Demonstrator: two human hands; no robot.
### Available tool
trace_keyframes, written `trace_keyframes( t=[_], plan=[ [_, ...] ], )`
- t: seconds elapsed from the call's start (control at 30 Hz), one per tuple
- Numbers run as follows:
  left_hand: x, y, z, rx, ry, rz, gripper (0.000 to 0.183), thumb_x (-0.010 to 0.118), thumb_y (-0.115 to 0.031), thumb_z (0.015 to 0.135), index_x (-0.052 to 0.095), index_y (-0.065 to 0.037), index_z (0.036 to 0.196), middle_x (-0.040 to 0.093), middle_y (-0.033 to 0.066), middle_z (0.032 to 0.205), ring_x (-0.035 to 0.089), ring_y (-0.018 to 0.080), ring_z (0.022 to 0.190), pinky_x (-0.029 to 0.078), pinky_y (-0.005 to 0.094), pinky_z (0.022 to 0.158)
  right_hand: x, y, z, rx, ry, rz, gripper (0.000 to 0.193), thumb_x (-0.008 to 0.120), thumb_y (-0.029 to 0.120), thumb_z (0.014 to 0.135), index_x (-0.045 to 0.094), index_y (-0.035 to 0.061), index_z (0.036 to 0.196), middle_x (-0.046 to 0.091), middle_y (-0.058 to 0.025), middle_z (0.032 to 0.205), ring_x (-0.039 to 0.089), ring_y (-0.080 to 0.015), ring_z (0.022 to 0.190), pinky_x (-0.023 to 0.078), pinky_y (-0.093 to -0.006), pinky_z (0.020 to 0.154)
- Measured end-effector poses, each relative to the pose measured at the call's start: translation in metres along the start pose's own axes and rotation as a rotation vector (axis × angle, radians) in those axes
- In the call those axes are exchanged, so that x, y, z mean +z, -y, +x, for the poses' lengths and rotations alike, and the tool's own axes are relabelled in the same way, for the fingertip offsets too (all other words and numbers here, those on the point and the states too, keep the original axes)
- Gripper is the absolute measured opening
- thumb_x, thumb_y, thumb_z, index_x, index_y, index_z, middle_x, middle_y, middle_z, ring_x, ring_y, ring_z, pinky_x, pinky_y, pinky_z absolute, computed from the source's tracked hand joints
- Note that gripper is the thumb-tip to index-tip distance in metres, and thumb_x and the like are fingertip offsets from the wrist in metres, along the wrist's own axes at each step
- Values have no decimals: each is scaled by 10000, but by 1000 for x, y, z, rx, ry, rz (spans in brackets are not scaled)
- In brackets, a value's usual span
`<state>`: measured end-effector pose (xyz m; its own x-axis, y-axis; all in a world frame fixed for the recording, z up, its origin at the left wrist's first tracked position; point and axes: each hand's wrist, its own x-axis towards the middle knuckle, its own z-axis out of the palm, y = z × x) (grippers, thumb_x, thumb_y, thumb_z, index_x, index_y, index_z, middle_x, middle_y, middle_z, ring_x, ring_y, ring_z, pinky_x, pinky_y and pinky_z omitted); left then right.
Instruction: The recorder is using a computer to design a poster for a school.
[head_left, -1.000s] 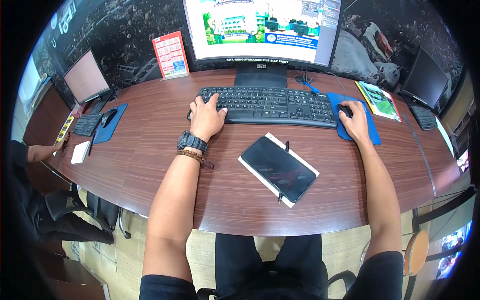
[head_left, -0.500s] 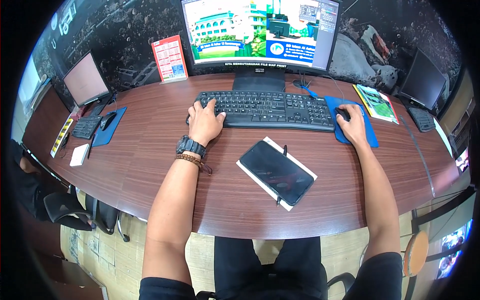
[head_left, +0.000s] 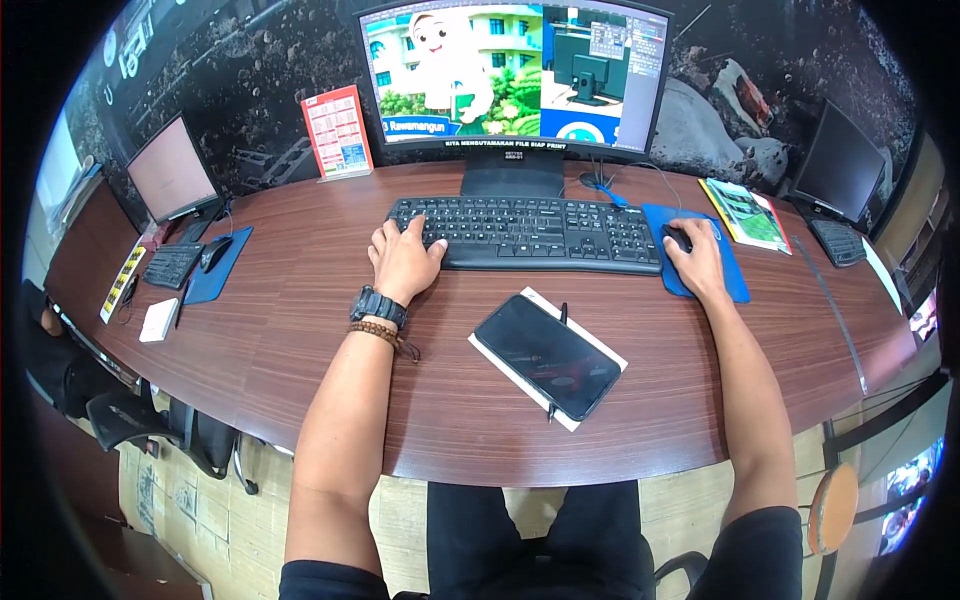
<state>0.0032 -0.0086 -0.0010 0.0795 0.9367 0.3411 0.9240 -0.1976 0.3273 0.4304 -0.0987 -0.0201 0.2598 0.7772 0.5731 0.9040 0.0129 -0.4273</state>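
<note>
My left hand (head_left: 405, 262) rests at the left end of a black keyboard (head_left: 520, 256), fingers spread over the keys and a dark watch on the wrist. My right hand (head_left: 700, 258) is wrapped over a black computer mouse (head_left: 677, 238) on a blue mouse pad (head_left: 733, 279). Behind the keyboard stands a monitor (head_left: 505, 150); its screen shows an enlarged colourful layout with a cartoon figure, greenery and a building. A black smartphone (head_left: 548, 352) lies on a white pad (head_left: 488, 348) between my forearms, with a pen (head_left: 563, 313) partly under it.
A red-edged desk calendar (head_left: 338, 134) stands left of the monitor, a green-covered booklet (head_left: 745, 214) right of the mouse pad. Other workstations sit at both ends, with a left monitor (head_left: 172, 170) and a right monitor (head_left: 843, 160). Someone in dark clothes (head_left: 75, 375) is at the far left.
The screen's layout is now magnified, with the cartoon figure larger. My left fingers have shifted slightly on the keys; my right hand stays on the mouse. The view has tilted a little.
</note>
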Motion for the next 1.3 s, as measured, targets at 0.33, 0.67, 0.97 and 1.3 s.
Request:
trace_keyframes(
  t=[0.33,0.67,0.97,1.3],
  plan=[
    [1,-1,0,-3,1,-23,591,673,-385,887,550,-76,1376,461,281,1379,366,443,1332,289,573,1108,0,-2,0,2,-2,10,327,673,219,833,676,70,1124,593,-142,1169,586,-341,1126,473,-409,972],
    [2,1,-1,35,-68,13,564,700,-373,861,587,-51,1311,498,264,1317,400,428,1288,333,560,1077,-2,2,-1,36,-6,13,324,660,211,802,677,69,1093,600,-133,1156,592,-332,1116,477,-410,964],
    [-7,-2,0,-22,-67,6,633,765,-414,816,614,130,1103,531,249,1193,506,417,1156,502,473,946,-1,1,-2,-18,-17,70,312,684,188,813,674,70,1101,598,-145,1142,595,-338,1099,481,-410,952],
    [-7,0,1,-29,-28,11,607,749,-438,824,659,129,1022,521,265,1215,497,425,1163,488,478,965,-3,5,-2,-34,-1,71,314,694,189,815,678,64,1102,593,-153,1165,593,-346,1108,475,-411,959]
  ],
)
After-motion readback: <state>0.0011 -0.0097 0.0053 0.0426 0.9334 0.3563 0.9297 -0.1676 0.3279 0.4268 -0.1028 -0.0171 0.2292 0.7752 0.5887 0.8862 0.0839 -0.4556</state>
